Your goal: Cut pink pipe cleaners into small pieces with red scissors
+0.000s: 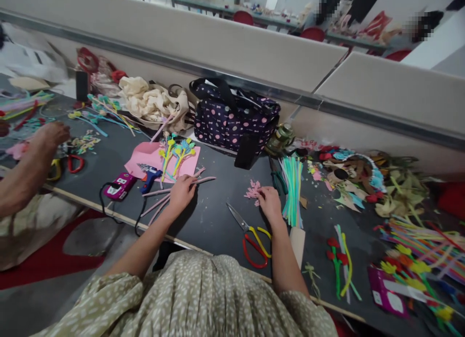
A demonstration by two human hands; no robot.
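My left hand (182,194) is closed over a few long pink pipe cleaners (207,178) lying on the dark table. By a small pile of short pink pipe cleaner pieces (252,189), my right hand (269,201) has its fingertips pinched together on the near edge of the heap. Between my hands and closer to me lie scissors (250,230) with red and yellow handles, blades slightly apart. A blue glue gun (150,178) rests left of my left hand, beside a pink sheet (140,155) bearing yellow and blue pipe cleaner flowers (178,152).
A patterned dark bag (232,116) stands against the divider, with a black phone (246,152) propped before it. Right of my right hand lie a pipe cleaner bundle (291,189) and pliers (278,174). Another person's arm (31,167) reaches in at left.
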